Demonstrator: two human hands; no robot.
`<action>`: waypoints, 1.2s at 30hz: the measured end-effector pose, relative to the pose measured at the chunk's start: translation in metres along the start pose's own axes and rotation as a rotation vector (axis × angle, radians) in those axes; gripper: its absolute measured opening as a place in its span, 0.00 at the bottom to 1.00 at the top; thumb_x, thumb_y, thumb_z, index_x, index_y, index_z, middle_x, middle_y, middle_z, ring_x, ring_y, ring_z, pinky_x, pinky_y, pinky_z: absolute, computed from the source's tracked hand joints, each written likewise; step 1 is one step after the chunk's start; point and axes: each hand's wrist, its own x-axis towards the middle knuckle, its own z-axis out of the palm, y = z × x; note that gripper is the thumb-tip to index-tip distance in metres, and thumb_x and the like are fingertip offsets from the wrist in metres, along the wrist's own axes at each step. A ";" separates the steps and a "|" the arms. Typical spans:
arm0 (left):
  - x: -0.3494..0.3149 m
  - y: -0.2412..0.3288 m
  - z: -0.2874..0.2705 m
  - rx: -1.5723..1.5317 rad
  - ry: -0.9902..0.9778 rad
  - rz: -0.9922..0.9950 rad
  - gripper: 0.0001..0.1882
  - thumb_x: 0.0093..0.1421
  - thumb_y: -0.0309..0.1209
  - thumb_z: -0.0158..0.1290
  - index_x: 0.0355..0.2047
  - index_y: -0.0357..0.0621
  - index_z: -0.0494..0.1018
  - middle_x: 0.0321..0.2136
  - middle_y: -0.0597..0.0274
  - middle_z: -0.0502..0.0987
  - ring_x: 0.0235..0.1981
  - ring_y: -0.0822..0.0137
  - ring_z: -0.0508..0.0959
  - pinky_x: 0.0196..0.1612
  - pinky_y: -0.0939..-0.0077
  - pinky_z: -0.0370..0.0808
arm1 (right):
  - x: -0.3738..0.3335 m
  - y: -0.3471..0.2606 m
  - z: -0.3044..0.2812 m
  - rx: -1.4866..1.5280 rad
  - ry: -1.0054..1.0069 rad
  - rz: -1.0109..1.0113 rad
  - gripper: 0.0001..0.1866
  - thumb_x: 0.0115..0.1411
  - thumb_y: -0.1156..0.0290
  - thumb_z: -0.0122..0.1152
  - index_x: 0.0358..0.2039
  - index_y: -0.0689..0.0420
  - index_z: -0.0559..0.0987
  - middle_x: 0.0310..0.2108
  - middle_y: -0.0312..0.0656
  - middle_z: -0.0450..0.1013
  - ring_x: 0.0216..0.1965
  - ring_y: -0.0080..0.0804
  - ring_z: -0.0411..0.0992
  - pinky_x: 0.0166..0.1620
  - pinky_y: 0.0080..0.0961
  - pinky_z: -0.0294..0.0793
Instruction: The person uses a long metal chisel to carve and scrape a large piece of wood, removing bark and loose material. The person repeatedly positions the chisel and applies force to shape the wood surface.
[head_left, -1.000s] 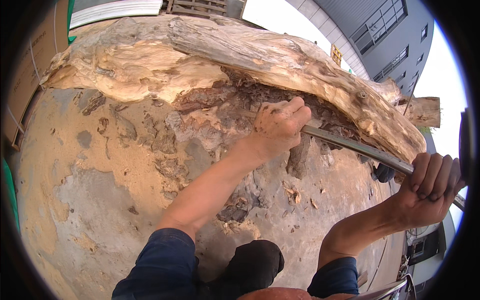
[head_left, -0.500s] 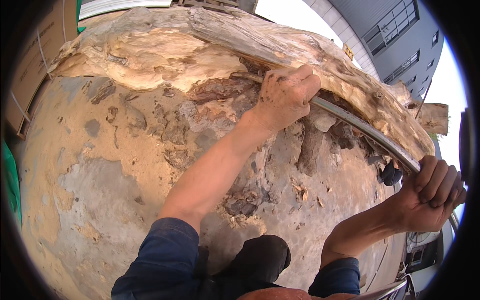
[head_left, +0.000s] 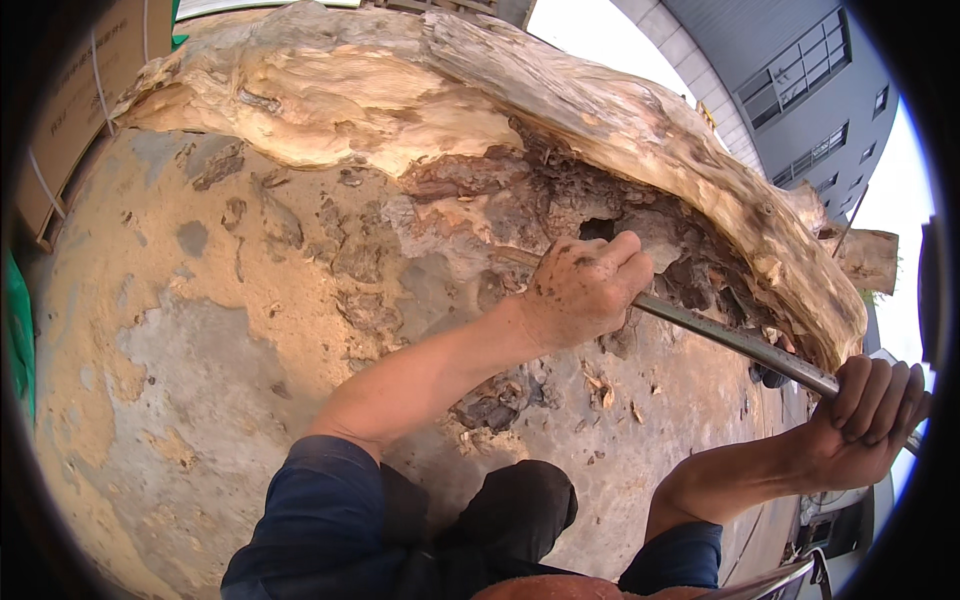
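A long metal bar (head_left: 740,345) runs slantwise across the right half of the head view. My left hand (head_left: 588,287), dirt on its knuckles, is closed round it toward its far end, and a thin brownish tip (head_left: 515,256) sticks out past that fist. Lower on the right, my right hand (head_left: 872,418) is wrapped round the same bar. Beyond them lies a big pale log (head_left: 350,105) with its bark gone. Dark, rough, crumbling bark (head_left: 560,190) lines the hollow along its near side. The bar passes in front of this hollow; whether its tip touches the wood I cannot tell.
Loose bark (head_left: 495,400) and chips lie on the dusty concrete floor (head_left: 220,360) near my knee (head_left: 520,505). At the left stand a large cardboard box (head_left: 95,100) and a green sheet (head_left: 20,340). Another cut log (head_left: 868,260) and a grey building (head_left: 790,80) are at the far right.
The bar and my left hand have come down and nearer, away from the log's upper edge, uncovering the dark hollow. My right hand has lowered slightly. Both grips stay closed.
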 end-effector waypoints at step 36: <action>-0.042 -0.019 -0.083 -0.121 -0.257 -0.010 0.13 0.56 0.30 0.61 0.41 0.43 0.77 0.48 0.60 0.76 0.44 0.59 0.78 0.44 0.62 0.74 | -0.089 0.025 -0.040 -0.006 0.297 0.096 0.15 0.76 0.62 0.44 0.32 0.55 0.67 0.10 0.29 0.53 0.11 0.19 0.51 0.23 0.19 0.59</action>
